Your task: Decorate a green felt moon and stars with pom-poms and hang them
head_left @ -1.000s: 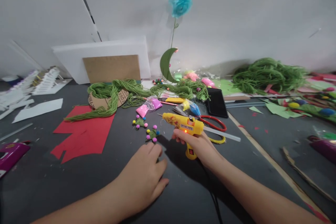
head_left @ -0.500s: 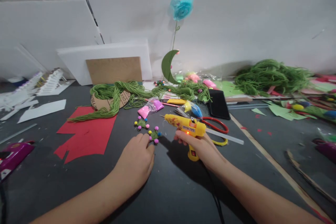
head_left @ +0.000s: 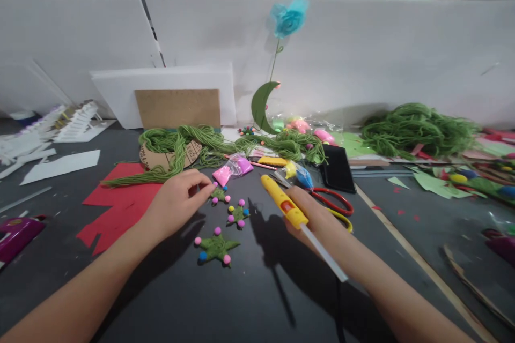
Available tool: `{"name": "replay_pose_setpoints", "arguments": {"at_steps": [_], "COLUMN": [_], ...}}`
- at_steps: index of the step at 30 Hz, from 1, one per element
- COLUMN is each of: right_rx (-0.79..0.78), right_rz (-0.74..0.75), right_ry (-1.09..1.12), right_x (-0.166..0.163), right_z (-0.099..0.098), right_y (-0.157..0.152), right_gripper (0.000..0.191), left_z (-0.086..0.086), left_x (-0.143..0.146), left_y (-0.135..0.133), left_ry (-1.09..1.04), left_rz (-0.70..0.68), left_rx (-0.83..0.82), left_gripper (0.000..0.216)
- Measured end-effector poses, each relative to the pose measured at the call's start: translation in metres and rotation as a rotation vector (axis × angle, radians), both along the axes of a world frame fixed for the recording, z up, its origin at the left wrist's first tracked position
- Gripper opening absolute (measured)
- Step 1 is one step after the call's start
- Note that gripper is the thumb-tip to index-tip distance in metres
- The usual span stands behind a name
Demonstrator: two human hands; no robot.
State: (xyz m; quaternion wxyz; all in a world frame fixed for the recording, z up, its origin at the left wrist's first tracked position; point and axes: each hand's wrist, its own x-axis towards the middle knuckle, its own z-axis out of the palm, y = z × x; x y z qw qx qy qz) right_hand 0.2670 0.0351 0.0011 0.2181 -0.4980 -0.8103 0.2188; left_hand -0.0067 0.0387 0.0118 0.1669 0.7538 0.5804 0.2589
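My right hand (head_left: 317, 220) is closed round a yellow glue gun (head_left: 284, 203), its nozzle aimed away from me and a clear glue stick (head_left: 324, 253) sticking out behind. My left hand (head_left: 177, 203) reaches forward, its fingertips pinched at a small green yarn star with coloured pom-poms (head_left: 219, 193). A second small star (head_left: 238, 213) lies just right of it. A larger green star with pink and blue pom-poms (head_left: 215, 247) rests on the dark table nearer to me.
Red paper (head_left: 120, 203) lies at left under green yarn strands (head_left: 181, 142). Red-handled scissors (head_left: 333, 201), a black phone (head_left: 338, 168), small bags of beads (head_left: 233, 167) and a green yarn heap (head_left: 418, 128) sit behind. White foam boards (head_left: 164, 88) and a blue paper flower (head_left: 287, 16) stand at the back.
My left hand has moved forward and left, uncovering the larger star, and now pinches at the far small star. The glue gun has turned so that its nozzle points away.
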Motion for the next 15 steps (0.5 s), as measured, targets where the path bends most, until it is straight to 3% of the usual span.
{"name": "replay_pose_setpoints", "arguments": {"at_steps": [6, 15], "right_rx": [-0.008, -0.192], "right_rz": [0.027, -0.017], "right_ry": [-0.073, -0.107], "right_x": [-0.001, -0.005], "right_z": [-0.009, -0.020], "right_y": [0.001, -0.002], "right_gripper": [0.024, 0.039], "left_z": [-0.027, -0.034], "left_x": [-0.002, -0.003], "left_y": [-0.005, -0.002], "left_ry": [-0.105, -0.164], "left_rz": [0.040, 0.079], "left_rx": [-0.047, -0.110], "left_gripper": [0.028, 0.028]}}
